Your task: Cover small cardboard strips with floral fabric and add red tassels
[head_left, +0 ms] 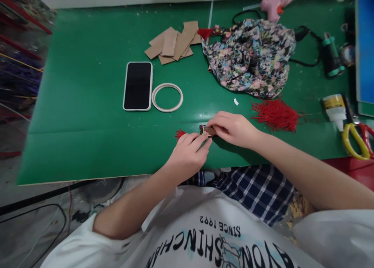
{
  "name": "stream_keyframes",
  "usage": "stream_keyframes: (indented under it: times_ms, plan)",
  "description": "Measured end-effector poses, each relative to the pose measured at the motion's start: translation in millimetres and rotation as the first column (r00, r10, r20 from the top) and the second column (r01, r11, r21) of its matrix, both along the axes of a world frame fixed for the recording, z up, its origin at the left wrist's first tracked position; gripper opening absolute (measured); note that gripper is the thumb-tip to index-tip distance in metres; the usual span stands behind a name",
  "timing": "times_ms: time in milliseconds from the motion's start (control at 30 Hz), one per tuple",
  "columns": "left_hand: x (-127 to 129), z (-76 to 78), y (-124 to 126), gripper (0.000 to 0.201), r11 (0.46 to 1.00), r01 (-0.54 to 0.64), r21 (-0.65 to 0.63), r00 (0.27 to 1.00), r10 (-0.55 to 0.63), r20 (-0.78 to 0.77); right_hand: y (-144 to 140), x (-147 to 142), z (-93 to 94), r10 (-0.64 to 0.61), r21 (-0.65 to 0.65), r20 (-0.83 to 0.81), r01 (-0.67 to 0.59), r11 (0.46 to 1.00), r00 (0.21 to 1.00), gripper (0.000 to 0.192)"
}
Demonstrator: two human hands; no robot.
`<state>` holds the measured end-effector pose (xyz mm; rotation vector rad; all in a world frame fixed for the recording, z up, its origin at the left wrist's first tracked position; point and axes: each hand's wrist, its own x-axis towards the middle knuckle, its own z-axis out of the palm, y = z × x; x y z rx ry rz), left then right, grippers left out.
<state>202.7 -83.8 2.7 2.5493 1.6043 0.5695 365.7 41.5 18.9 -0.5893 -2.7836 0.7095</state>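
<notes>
Though small, floral piece [202,130] between hands [188,151]

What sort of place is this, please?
It is probably a small craft workshop: the green table bears a pink glue gun, a pile of brown strips and a bundle of red threads.
</notes>
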Motion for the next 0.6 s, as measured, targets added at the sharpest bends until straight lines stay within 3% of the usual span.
stream_keyframes:
  times_ms: [67, 167, 367, 600]
  plan:
    - [-0.2, 0.5, -0.1, 0.031, 1.000, 0.001, 0.006, 1.000, -0.001, 0.015, -0.9, 2.0, -1.6, -0.019, -0.022, -0.036, 0.019, 1.000, 0.999, 0.021]
    - [-2.8, 2.2, -1.1, 0.029, 1.000, -0.015, 0.022, 0.998, 0.013, 0.061, -5.3, 6.0, -4.3, 0.023, 0.056, -0.019, -0.022, 0.998, 1.000, 0.020]
    - [-18.4, 1.3, -2.7, 0.018, 0.979, -0.196, 0.061, 0.977, 0.190, 0.099, -19.5, 7.8, -10.3, -0.002, 0.213, -0.044, 0.011, 0.977, 0.999, 0.020]
    - [-26.0, -0.1, 4.7, 0.022, 0.981, -0.180, 0.079, 0.982, 0.175, 0.067, -25.7, 4.2, -13.6, -0.033, 0.238, -0.021, 0.037, 0.971, 0.999, 0.027]
